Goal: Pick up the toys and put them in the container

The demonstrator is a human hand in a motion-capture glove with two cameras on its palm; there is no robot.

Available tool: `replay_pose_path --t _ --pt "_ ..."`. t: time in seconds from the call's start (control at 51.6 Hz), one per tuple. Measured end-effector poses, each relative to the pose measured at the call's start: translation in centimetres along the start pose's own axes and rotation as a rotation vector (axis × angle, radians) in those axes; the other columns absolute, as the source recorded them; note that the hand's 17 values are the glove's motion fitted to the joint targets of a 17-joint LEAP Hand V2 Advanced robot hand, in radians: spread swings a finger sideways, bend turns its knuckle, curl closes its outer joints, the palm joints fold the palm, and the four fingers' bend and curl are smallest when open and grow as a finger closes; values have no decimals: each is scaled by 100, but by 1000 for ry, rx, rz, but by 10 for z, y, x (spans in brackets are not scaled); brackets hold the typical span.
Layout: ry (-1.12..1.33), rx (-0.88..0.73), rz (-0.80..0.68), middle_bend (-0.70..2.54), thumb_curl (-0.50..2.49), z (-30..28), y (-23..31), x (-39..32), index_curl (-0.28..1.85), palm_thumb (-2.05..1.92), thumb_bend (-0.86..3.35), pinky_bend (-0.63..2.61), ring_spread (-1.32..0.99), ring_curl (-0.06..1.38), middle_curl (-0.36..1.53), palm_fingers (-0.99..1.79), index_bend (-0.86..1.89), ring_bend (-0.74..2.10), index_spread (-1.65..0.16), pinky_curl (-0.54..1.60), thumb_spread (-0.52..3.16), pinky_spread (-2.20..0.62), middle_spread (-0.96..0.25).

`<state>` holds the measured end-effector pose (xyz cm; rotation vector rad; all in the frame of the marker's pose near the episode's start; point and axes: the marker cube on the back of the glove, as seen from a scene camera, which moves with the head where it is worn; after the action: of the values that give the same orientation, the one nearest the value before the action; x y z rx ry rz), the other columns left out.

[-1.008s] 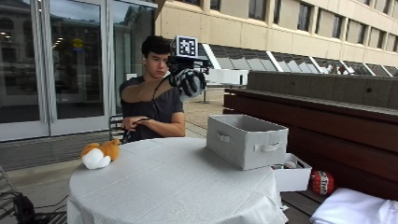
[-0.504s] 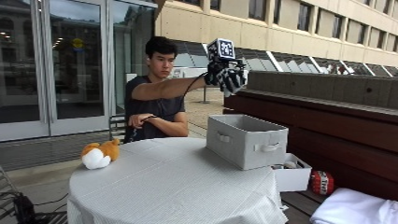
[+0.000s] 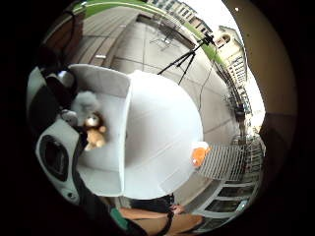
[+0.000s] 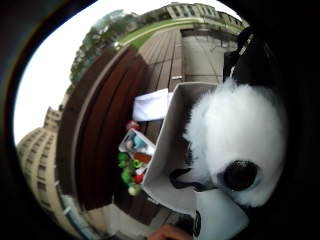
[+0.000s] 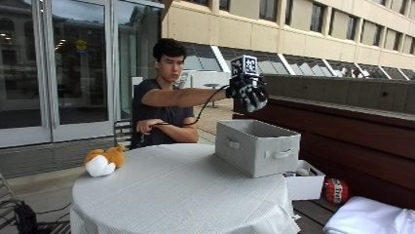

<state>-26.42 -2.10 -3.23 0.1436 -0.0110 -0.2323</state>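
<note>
The right hand (image 5: pixel 248 92) has moved over the container (image 5: pixel 257 146), holding a plush toy (image 4: pixel 235 145).

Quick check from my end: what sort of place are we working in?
Likely an outdoor terrace beside a building: paved ground, glass doors behind the person, a long wooden bench, and a round cloth-covered table.

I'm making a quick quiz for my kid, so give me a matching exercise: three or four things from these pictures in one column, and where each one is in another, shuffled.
1. grey fabric container
2. orange and white plush toy
3. small brown plush toy
4. black-gloved right hand

A. inside the container
B. raised above the container
C. near the table's edge, away from the container
D. on the table by the wooden bench

1-D, 2-C, 3-A, 4-B
</note>
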Motion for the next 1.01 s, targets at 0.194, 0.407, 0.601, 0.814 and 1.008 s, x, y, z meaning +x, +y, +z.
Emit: replay_pose_path --t 0.194,0.407,0.601,0.814,1.008 --pt "-61 -125 -90 6 66 29 -14 27 43 -5 -20 111 -38 47 60 69 4 100 -37 45 90 -45 -35" --pt "-20 -55 -104 14 47 13 14 29 29 -17 -14 140 -24 44 49 14 6 97 -35 49 85 -29 -10" --pt "-12 -2 -81 19 36 -18 47 66 27 -15 -12 143 -13 39 47 3 13 89 -35 46 86 -18 -3" --pt "21 -27 -14 20 29 -26 77 162 27 -13 -10 142 -7 35 46 1 15 86 -36 42 88 -14 -2" --pt "84 -86 124 22 25 -30 111 242 27 -12 -9 139 -3 33 46 -3 15 81 -35 39 90 -9 -1"
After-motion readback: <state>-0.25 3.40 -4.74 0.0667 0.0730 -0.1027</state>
